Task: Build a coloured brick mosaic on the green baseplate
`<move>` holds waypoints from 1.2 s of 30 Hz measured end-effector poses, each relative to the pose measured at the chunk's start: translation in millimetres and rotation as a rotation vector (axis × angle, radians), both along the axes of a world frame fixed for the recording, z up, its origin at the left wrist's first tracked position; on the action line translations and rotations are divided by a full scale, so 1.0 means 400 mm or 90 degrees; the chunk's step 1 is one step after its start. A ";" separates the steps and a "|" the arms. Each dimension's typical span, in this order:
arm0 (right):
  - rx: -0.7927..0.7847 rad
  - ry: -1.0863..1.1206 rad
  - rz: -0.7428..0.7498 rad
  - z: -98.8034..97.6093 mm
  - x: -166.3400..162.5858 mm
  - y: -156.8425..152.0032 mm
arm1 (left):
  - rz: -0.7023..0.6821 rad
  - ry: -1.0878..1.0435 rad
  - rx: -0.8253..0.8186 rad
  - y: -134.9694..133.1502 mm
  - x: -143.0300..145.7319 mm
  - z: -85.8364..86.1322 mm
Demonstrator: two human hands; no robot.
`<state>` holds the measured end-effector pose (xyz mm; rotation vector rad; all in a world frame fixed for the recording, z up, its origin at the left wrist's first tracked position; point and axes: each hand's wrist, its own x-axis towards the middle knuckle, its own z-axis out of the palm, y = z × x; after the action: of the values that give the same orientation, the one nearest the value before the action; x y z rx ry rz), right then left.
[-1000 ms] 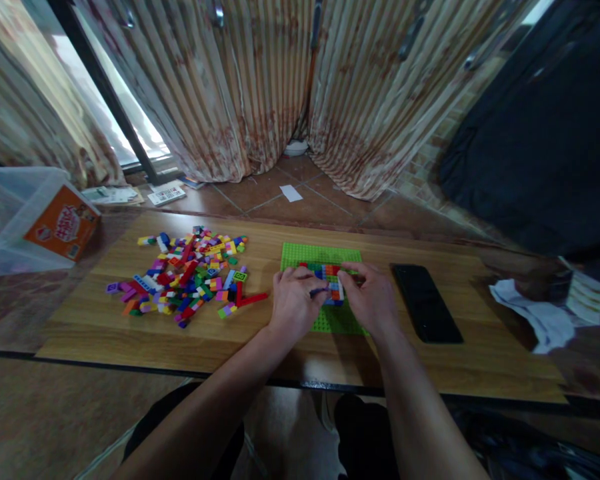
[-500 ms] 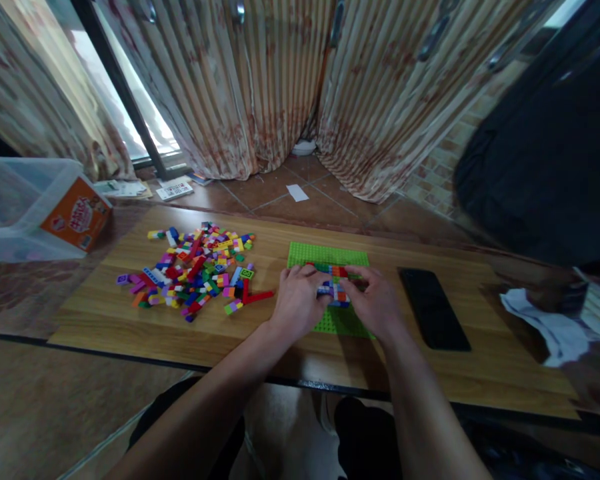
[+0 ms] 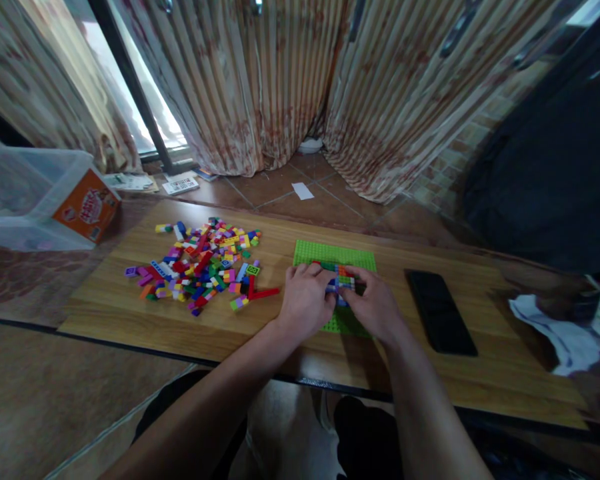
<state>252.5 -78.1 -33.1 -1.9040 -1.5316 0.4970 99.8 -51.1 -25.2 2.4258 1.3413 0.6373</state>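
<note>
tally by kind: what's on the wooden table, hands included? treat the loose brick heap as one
Hands: 2, left hand and right hand
Green baseplate: 1
Brick build on it: 1
Loose brick pile: 1
Black phone: 1
White cloth: 1
Total: 7

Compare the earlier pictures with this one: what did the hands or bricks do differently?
Both hands closed in over the brick build on the green baseplate: the left hand and right hand sit closer together, covering more of it. Which bricks they grip is hidden. The camera shifted, so everything slides in the picture. The loose brick pile, black phone and baseplate kept their places on the table.
</note>
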 end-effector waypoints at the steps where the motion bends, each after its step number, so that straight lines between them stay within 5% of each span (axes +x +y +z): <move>1: -0.002 0.007 -0.001 0.000 0.001 0.000 | 0.001 0.000 0.001 0.000 0.000 0.000; 36: -0.005 0.020 -0.045 -0.024 0.007 0.020 | -0.016 -0.006 -0.013 -0.007 -0.008 0.008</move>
<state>255.3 -69.9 -42.8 -1.9404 -1.4391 0.4989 96.6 -53.8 -22.2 2.4162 1.3043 0.6247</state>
